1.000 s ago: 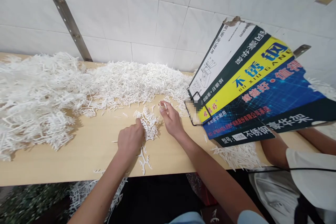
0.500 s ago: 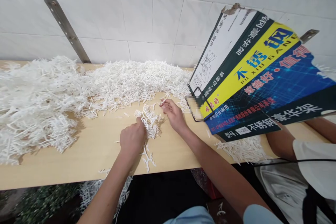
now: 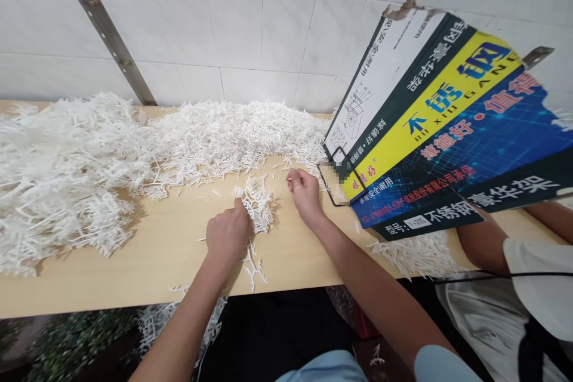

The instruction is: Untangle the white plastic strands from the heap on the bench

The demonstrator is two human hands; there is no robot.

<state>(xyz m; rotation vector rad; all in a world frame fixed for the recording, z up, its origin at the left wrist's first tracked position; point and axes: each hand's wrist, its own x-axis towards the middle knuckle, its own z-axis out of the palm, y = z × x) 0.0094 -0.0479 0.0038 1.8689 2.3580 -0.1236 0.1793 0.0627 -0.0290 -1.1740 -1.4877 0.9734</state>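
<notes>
Left hand (image 3: 227,230) pinches a white cluster (image 3: 260,209), right hand (image 3: 307,197) presses fingertips together; left of both, bare tabletop (image 3: 154,250) meets its front edge (image 3: 89,309).

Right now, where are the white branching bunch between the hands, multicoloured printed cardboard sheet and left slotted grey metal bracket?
White branching bunch (image 3: 260,206), head view: tangled middle.
Multicoloured printed cardboard sheet (image 3: 434,119), head view: yellow stripe.
Slotted grey metal bracket (image 3: 117,51), head view: midway along.
</notes>
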